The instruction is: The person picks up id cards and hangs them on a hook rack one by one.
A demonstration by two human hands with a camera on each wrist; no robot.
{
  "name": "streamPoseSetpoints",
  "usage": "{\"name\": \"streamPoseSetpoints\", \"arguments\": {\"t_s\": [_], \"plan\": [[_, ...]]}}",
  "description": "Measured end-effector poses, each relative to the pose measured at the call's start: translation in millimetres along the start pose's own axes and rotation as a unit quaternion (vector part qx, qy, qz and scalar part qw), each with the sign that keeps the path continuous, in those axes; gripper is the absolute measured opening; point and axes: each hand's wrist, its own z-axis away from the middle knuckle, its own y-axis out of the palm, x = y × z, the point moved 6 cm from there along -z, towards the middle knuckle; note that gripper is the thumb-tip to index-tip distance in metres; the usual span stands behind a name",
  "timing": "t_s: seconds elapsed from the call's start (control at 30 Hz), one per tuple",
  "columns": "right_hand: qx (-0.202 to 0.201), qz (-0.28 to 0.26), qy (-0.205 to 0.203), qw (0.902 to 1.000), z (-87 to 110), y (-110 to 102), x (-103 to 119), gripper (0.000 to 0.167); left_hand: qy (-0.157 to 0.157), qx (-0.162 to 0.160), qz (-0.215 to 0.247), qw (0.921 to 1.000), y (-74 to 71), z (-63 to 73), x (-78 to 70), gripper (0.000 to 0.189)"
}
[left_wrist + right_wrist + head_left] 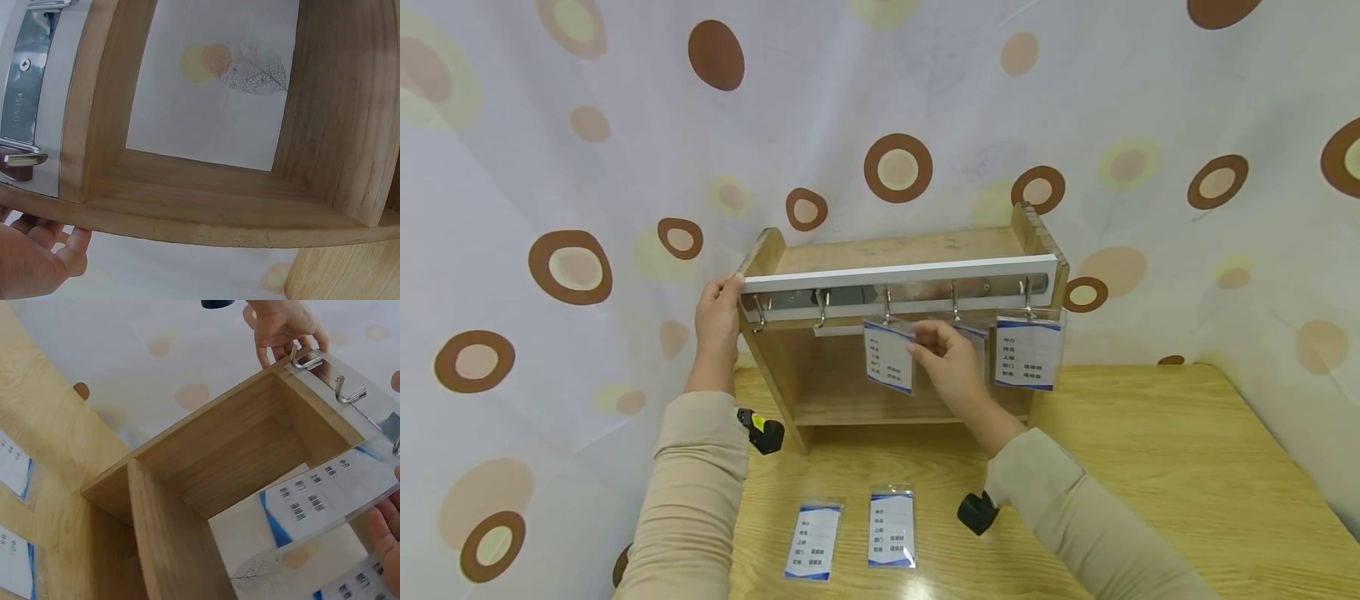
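A wooden shelf [925, 242] bears a white hook rail [850, 276] with several metal hooks along its upper front. My left hand [718, 321] grips the shelf's upper left corner, fingers bent against the side panel. At the middle hook, my right hand [951, 367] pinches the right edge of a clear-sleeved ID badge [887, 357] between thumb and fingers. The badge's top overlaps the hook tip [888, 304]. Behind the right hand, a second badge [976, 342], partly hidden, hangs from the neighbouring hook. Another badge [1028, 354] hangs at the rail's right end.
Two more badges, a left one [814, 540] and a right one [892, 528], lie on the wood-grain table [1135, 467] before the shelf. A patterned curtain [970, 108] hangs behind. Black wrist devices [977, 512] are strapped near both cuffs.
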Motion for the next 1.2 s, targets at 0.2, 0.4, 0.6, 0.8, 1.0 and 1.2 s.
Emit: {"name": "streamPoseSetpoints", "arguments": {"t_s": [0.2,0.4,0.6,0.8,1.0,1.2], "plan": [[0.016,-0.005,0.032,0.9993,13.1,-1.4,-20.6,0.023,0.004,0.006,-0.004,1.0,0.0,1.1,-0.6,0.024],[0.021,-0.016,0.082,0.9963,25.4,-0.1,-40.8,0.022,0.007,0.006,-0.007,0.9999,-0.8,1.0,-0.6,0.029],[0.008,-0.009,0.116,0.9932,37.8,1.3,-59.4,0.022,0.008,0.001,-0.008,0.9999,-0.5,0.1,-0.8,0.029],[-0.002,-0.025,0.151,0.9882,50.0,5.1,-82.7,0.022,0.01,0.0,-0.007,0.9999,-0.1,0.1,-0.9,0.027],[0.01,-0.032,0.183,0.9826,60.5,11.3,-107.9,0.024,0.009,-0.001,-0.016,0.9998,-1.1,0.7,-1.3,0.031],[0.037,-0.011,0.181,0.9827,69.9,20.6,-136.1,0.023,0.009,0.002,-0.014,0.9999,-0.6,0.3,-2.0,0.025]]}}
